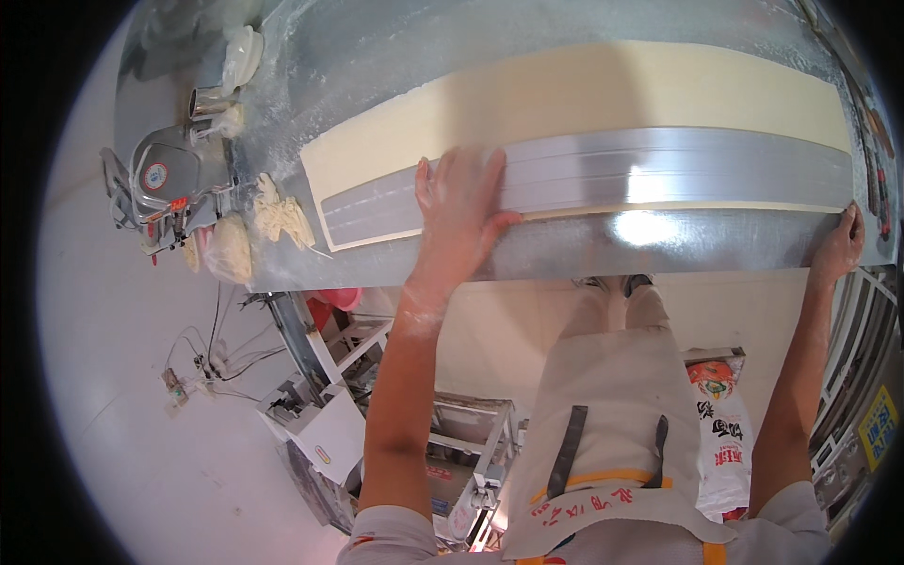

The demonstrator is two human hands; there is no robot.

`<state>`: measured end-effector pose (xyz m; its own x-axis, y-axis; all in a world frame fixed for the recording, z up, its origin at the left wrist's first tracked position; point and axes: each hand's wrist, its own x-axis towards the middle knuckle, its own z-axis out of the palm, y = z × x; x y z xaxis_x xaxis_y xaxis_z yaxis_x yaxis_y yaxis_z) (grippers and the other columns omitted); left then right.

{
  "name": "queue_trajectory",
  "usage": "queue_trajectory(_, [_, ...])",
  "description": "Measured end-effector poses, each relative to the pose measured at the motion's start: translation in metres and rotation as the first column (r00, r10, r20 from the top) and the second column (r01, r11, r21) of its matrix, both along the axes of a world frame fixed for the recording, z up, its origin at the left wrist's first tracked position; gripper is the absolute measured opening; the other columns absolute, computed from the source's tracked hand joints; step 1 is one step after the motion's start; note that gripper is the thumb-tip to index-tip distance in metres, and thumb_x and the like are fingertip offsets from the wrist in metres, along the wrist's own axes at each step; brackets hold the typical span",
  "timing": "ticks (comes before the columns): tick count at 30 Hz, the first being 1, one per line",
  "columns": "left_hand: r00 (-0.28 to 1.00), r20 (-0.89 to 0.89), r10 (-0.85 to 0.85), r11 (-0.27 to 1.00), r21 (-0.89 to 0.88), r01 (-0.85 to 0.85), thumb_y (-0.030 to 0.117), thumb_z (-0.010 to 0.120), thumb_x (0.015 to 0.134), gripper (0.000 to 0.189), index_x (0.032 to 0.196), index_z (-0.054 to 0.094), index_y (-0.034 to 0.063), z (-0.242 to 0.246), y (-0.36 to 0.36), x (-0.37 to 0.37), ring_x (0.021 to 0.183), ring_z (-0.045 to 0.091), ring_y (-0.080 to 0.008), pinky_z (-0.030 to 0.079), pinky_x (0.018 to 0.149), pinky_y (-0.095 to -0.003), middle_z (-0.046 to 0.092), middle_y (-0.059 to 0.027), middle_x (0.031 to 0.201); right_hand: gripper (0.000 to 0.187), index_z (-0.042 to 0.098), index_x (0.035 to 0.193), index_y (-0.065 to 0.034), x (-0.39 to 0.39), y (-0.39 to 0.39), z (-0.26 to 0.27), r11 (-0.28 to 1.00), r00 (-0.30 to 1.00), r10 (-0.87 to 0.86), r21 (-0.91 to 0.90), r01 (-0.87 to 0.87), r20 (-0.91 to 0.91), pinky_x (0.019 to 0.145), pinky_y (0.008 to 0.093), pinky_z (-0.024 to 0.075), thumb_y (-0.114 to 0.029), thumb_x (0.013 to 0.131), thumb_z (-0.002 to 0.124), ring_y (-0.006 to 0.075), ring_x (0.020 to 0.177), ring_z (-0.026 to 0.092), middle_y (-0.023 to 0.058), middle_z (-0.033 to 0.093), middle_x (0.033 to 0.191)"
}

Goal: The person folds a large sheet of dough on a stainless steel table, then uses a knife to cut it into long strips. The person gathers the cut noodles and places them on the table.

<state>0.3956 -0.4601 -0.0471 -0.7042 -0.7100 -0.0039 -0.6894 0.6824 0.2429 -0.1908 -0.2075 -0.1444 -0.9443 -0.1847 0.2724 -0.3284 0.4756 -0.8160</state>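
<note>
A long pale sheet of dough lies across the floured metal worktop. On its near part rests a long flat metal straightedge, with a thin strip of dough showing along its near edge. My left hand lies over the straightedge left of its middle, fingers spread and slightly blurred, thumb at the near edge. At the far right corner of the dough and straightedge, my right hand has its fingers curled; whether it grips the corner cannot be told. Dough scraps lie by the left end.
A bagged lump of dough, a metal cup, a white bowl and a machine with a clear lid stand left. Tools lie along the right edge. Below are a printed sack and a metal rack.
</note>
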Motion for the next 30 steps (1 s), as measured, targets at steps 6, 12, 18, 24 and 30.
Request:
queue_trajectory(6, [1.000, 0.008, -0.002, 1.000, -0.021, 0.003, 0.046, 0.079, 0.095, 0.079, 0.163, 0.054, 0.0141, -0.004, 0.001, -0.002, 0.153, 0.041, -0.0398, 0.020, 0.128, -0.0701, 0.045, -0.0150, 0.164, 0.040, 0.078, 0.135, -0.0015, 0.013, -0.004, 0.015, 0.987, 0.994, -0.008, 0.161, 0.026, -0.111, 0.106, 0.0358, 0.0551, -0.032, 0.111, 0.068, 0.0233, 0.119, 0.073, 0.0145, 0.079, 0.132])
queue_trajectory(12, [1.000, 0.020, -0.008, 1.000, -0.008, 0.009, 0.044, 0.081, 0.093, 0.081, 0.163, 0.054, 0.0128, -0.001, -0.003, -0.001, 0.152, 0.042, -0.0391, 0.021, 0.129, -0.0691, 0.047, -0.0157, 0.163, 0.039, 0.079, 0.133, -0.0011, 0.019, -0.011, 0.018, 0.996, 0.998, -0.041, 0.080, 0.045, -0.051, 0.106, 0.0357, 0.0554, -0.031, 0.110, 0.070, 0.0227, 0.117, 0.074, 0.0134, 0.080, 0.128])
queue_trajectory(18, [1.000, -0.016, -0.010, 1.000, 0.002, 0.010, 0.039, 0.082, 0.094, 0.080, 0.164, 0.053, 0.0126, -0.002, -0.002, -0.002, 0.150, 0.046, -0.0386, 0.021, 0.130, -0.0666, 0.048, -0.0162, 0.163, 0.039, 0.081, 0.131, -0.0031, 0.014, -0.011, 0.012, 0.997, 0.995, -0.055, 0.051, 0.060, -0.081, 0.105, 0.0373, 0.0557, -0.034, 0.109, 0.072, 0.0247, 0.115, 0.075, 0.0148, 0.081, 0.126])
queue_trajectory(24, [0.999, -0.029, -0.026, 0.999, 0.018, 0.026, 0.038, 0.081, 0.096, 0.081, 0.166, 0.050, 0.0122, 0.001, -0.002, -0.003, 0.150, 0.046, -0.0388, 0.021, 0.131, -0.0647, 0.046, -0.0172, 0.165, 0.038, 0.081, 0.129, -0.0038, 0.015, -0.011, 0.010, 0.992, 0.987, -0.065, 0.095, 0.080, -0.147, 0.106, 0.0418, 0.0554, -0.034, 0.109, 0.070, 0.0297, 0.118, 0.073, 0.0170, 0.079, 0.126])
queue_trajectory(30, [1.000, -0.024, -0.009, 0.999, 0.034, 0.010, 0.040, 0.079, 0.097, 0.082, 0.169, 0.048, 0.0155, 0.002, 0.001, -0.004, 0.156, 0.042, -0.0363, 0.016, 0.133, -0.0659, 0.045, -0.0154, 0.166, 0.033, 0.081, 0.128, -0.0062, 0.022, -0.014, 0.016, 0.986, 0.983, -0.094, 0.120, 0.114, -0.161, 0.105, 0.0441, 0.0549, -0.030, 0.109, 0.069, 0.0332, 0.119, 0.071, 0.0179, 0.076, 0.126])
